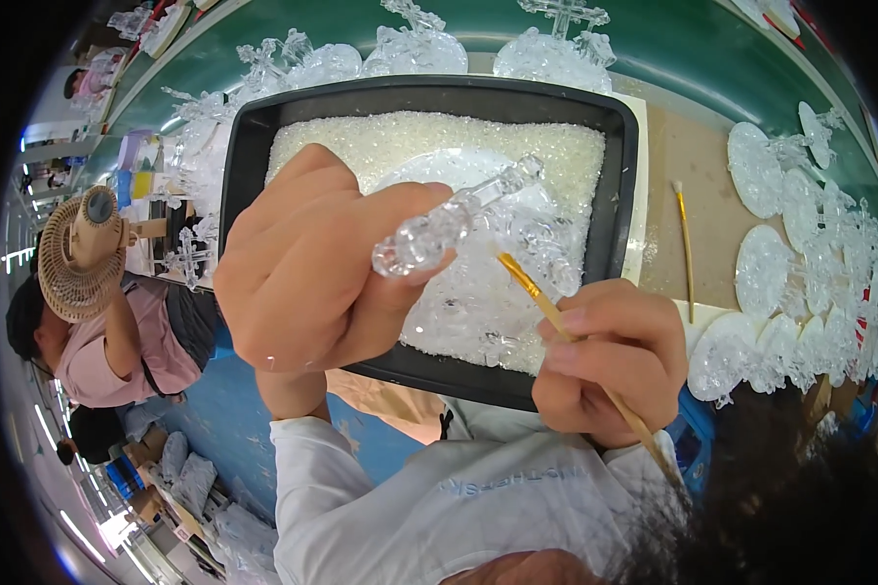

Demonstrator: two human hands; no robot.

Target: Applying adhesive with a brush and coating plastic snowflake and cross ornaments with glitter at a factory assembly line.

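Note:
My left hand [307, 258] is closed, pinching a clear ornament [429, 239] between thumb and forefinger. The ornament has a knobbly, faceted stem that points up to the right. Below it spreads a wide clear, round part [449, 312] with an uneven surface; whether the two are one piece I cannot tell. In my right hand [610, 361] is a thin wooden paintbrush [551, 312], gripped like a pen. Its pale bristles are close to the ornament; contact is unclear. Both hands work over a black tray [622, 185] filled with clear, glassy granules [361, 132].
A second paintbrush [686, 244] lies on brown board right of the tray. Clear round-based ornaments [756, 171] crowd the right side, and more ornaments [415, 54] line the tray's far edge. At the left stand a beige fan [83, 253] and a person in pink [107, 361].

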